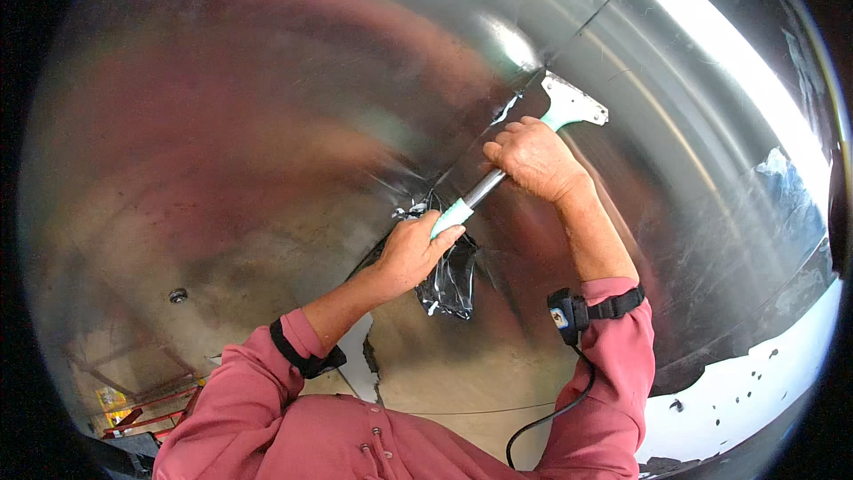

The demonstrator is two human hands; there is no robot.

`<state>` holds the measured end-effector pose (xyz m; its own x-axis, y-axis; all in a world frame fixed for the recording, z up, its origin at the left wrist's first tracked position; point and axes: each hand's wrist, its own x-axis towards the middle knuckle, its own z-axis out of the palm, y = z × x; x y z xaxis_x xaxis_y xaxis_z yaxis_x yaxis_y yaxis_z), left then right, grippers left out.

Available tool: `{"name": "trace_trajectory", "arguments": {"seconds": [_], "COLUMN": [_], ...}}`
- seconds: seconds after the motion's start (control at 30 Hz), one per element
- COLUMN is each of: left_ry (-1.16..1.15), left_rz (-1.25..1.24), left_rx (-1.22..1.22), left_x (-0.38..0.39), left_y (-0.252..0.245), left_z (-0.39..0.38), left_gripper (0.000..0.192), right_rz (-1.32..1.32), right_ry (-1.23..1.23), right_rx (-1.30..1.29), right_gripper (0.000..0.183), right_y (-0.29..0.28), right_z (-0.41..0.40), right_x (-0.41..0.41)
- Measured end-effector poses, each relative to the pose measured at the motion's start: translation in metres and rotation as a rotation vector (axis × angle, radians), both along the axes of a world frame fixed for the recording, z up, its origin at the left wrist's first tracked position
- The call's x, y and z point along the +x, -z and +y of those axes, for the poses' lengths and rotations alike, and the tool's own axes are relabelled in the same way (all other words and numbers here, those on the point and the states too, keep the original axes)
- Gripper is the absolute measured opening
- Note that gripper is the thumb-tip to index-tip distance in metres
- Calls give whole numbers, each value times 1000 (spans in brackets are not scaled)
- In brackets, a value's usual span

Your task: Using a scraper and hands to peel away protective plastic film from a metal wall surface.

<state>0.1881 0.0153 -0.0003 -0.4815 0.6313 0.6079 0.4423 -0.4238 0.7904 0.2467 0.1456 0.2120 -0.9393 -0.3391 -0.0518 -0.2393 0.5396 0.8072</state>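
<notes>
A long-handled scraper point(574, 101) with a metal head and mint-green grips lies slantwise across the middle of the view. My left hand point(416, 250) is closed round the green grip at its lower end. Further up the handle, just below the head, my right hand point(536, 157) grips it. The head is against or just over a dark, shiny curved surface point(266, 113), beside a seam; contact cannot be told. Crumpled black film point(450, 283) hangs below the handle, partly behind my left hand. A small torn light strip point(508, 109) shows along the seam.
At the lower right, the dark covering ends in a ragged edge beside a white area point(740, 400) with dark flecks. A torn bluish patch point(790, 190) is at the right. Red metal framing point(156, 413) stands lower left. A black cable point(553, 413) hangs from my right sleeve.
</notes>
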Motion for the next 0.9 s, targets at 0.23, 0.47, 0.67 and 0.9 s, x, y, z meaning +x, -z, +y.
{"name": "trace_trajectory", "arguments": {"seconds": [0.23,0.47,0.67,0.9], "left_ry": [105,50,4,23], "left_rz": [-75,-125,-96,-112], "left_rx": [-102,-178,-118,-133], "left_x": [28,19,8,5], "left_y": [66,76,81,77], "left_z": [-36,-34,-10,-21], "left_gripper": [34,39,36,39], "right_rz": [-131,-176,-139,-118], "right_ry": [-25,1,39,57], "right_rx": [-116,-111,-85,-67], "right_gripper": [12,12,12,11], "right_y": [79,94,82,83], "right_z": [-14,-6,-11,-16], "right_x": [19,-1,-8,-5]}}
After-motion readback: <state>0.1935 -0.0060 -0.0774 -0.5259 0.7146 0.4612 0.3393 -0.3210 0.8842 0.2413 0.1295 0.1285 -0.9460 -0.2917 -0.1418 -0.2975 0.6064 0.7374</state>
